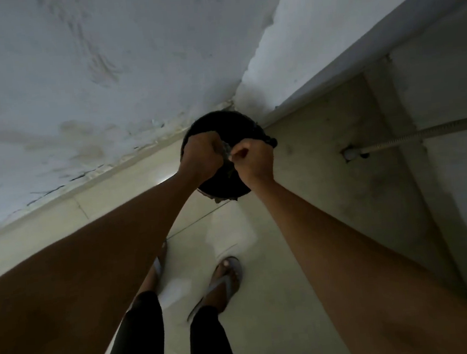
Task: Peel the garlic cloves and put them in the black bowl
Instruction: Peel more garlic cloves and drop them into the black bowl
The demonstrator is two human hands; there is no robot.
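A round black bowl [222,122] stands on the pale floor in the corner where two walls meet. Both of my arms reach out over it. My left hand [201,157] and my right hand [253,158] are curled, knuckles up, and meet above the bowl's middle. Between their fingertips they pinch a small greyish garlic clove [226,152]; the dim light blurs it and the fingers mostly hide it. The hands cover much of the bowl's inside, so its contents cannot be made out. A few pale scraps [217,199] lie at the bowl's near rim.
Stained white walls [105,75] rise behind the bowl. A flexible metal hose [420,133] comes out of the low wall on the right. My feet in sandals [227,276] stand on the tiled floor just short of the bowl.
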